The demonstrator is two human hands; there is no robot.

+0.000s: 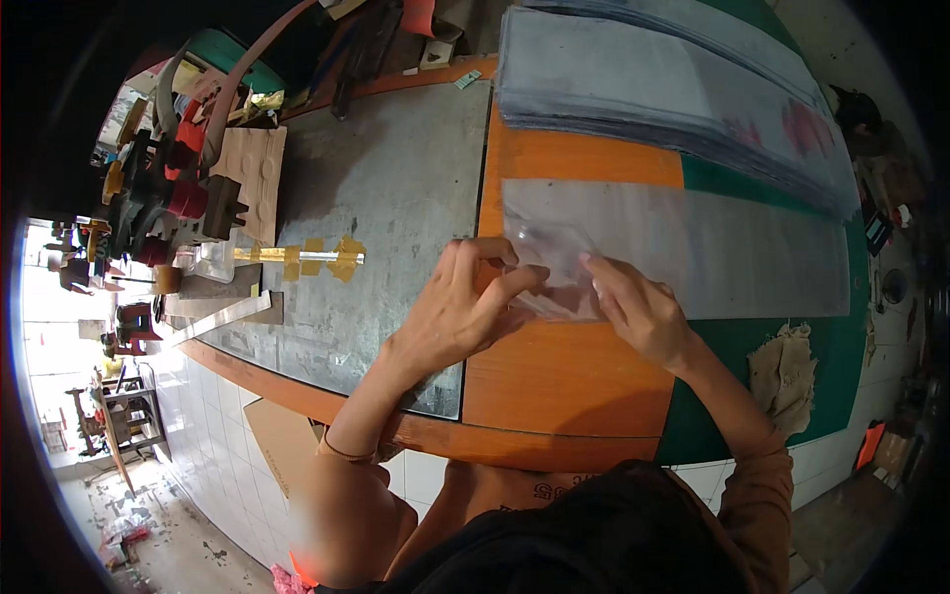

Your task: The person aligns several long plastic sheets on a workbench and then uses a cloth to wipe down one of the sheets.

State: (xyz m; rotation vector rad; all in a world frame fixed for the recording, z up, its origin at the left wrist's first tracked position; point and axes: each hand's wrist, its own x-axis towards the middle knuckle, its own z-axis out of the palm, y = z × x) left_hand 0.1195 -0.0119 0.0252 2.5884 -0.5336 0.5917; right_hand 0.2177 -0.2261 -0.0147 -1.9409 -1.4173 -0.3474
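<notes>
A long strip of clear, thin plastic sheet (762,252) lies across the orange and green table top in front of me, and its left end is crumpled and raised. My left hand (465,302) is curled at that left end, its thumb and fingers closed on the plastic edge. Over the near part of the same end, my right hand (638,307) has its fingers bent and pressed together on the crumpled plastic. The fingers partly hide where each hand grips.
Beyond the strip lies a thick stack of similar plastic sheets (614,74). A grey metal plate (386,168) covers the table's left part, with a machine (163,198) at its far left. A beige cloth (782,376) lies at the right, near the table's front edge.
</notes>
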